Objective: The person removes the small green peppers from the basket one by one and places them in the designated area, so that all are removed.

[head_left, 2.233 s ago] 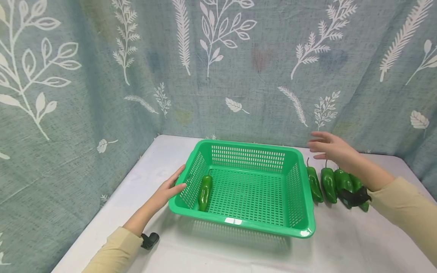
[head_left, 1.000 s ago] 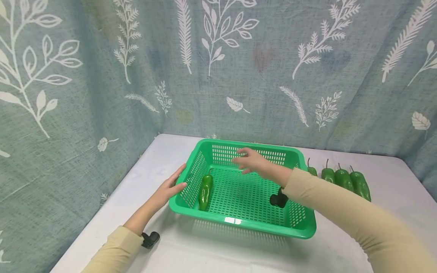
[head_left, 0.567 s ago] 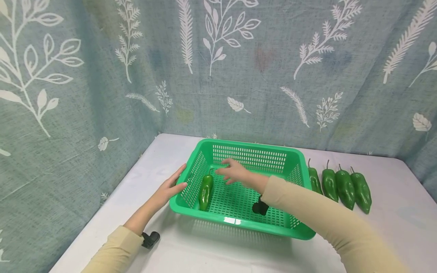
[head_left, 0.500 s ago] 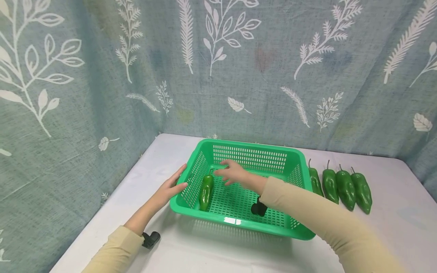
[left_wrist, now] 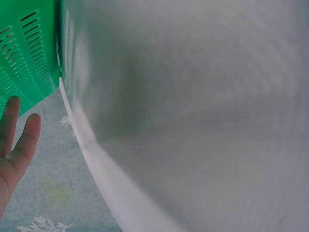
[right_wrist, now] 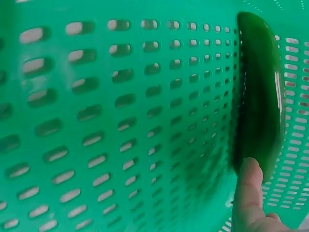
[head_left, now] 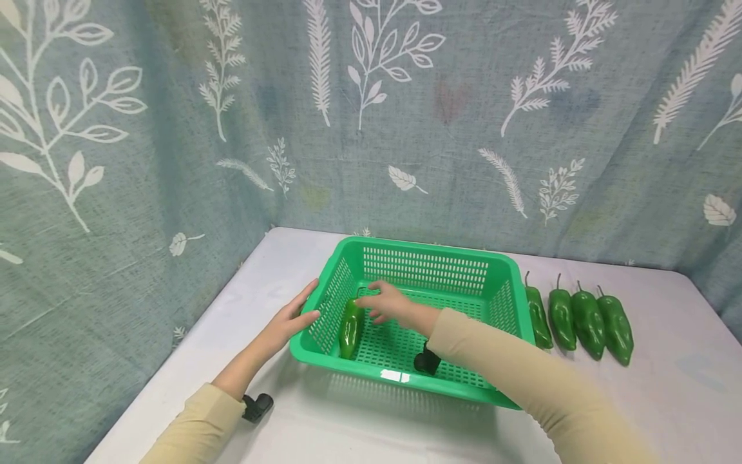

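Observation:
A green plastic basket [head_left: 417, 380] with slotted walls stands on the white table. My left hand [head_left: 288, 322] rests at its left rim, fingers spread and loosely extended; the left wrist view shows two fingers [left_wrist: 26, 137] by the slotted wall. Inside, along the left wall, lies a glossy green chili pepper [head_left: 350, 335], its stem end pointing away from me. Over the basket floor, my right hand [head_left: 391, 303] reaches to that stem end. One extended fingertip [right_wrist: 252, 169] overlaps the end of the pepper in the right wrist view; the other fingers are mostly out of that view.
Several more green peppers [head_left: 588, 319] lie side by side on the table, right of the basket. A grey-blue leaf-print curtain [head_left: 452, 161] hangs behind and to the left. Black wrist cameras [head_left: 257, 407] are strapped under both wrists. My right sleeve [head_left: 493, 361] crosses the basket's front right rim.
My right hand has swung left from above the peppers on the table, across the basket, then down to the pepper inside. The left hand and the basket have stayed in place.

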{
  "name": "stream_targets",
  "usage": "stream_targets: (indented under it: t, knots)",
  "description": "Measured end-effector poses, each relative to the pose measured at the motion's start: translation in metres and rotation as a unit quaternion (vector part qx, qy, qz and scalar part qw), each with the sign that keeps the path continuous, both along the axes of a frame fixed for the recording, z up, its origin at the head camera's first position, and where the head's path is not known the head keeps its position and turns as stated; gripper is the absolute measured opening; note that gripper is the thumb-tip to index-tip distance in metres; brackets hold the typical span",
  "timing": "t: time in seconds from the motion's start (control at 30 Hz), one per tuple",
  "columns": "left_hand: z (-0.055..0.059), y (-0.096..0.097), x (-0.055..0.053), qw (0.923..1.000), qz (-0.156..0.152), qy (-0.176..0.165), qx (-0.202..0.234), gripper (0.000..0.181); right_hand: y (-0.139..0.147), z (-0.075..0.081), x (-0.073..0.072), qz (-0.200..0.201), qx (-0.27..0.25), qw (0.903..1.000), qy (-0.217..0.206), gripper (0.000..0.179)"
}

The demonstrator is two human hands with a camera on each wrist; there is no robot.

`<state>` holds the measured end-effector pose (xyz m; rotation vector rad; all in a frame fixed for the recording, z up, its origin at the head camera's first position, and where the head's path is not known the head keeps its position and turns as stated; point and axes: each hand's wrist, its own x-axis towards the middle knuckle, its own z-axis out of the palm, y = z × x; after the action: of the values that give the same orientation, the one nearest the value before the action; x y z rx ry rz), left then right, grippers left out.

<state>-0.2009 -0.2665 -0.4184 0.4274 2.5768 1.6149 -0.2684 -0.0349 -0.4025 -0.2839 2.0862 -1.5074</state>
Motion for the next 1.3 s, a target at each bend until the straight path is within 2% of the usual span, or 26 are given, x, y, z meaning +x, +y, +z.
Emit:
stream_targets:
  t: [0.27, 0.5, 0.9, 1.13, 1.3]
  knots:
    - [0.000, -0.001, 0.001, 0.9999, -0.002, -0.008, 0.009, 0.064, -0.008, -0.008, 0.005, 0.008, 0.019, 0.9998, 0.000, 0.067]
    - [0.001, -0.003, 0.000, 0.9999, -0.008, -0.009, 0.011, 0.064, -0.018, -0.005, 0.012, 0.009, 0.040, 0.9991, -0.004, 0.069]
    - [0.001, -0.001, 0.001, 0.9998, -0.007, -0.014, 0.013, 0.065, -0.020, -0.014, 0.015, 0.013, 0.033, 0.9994, -0.005, 0.074]
    - [0.000, -0.002, 0.001, 0.9999, -0.002, -0.013, 0.010, 0.065, -0.021, -0.015, 0.015, 0.009, 0.014, 0.9997, -0.016, 0.067]
    - [-0.001, -0.002, -0.001, 0.9999, -0.003, -0.015, 0.008, 0.064, -0.021, -0.016, 0.013, 0.007, 0.002, 0.9997, -0.023, 0.069]
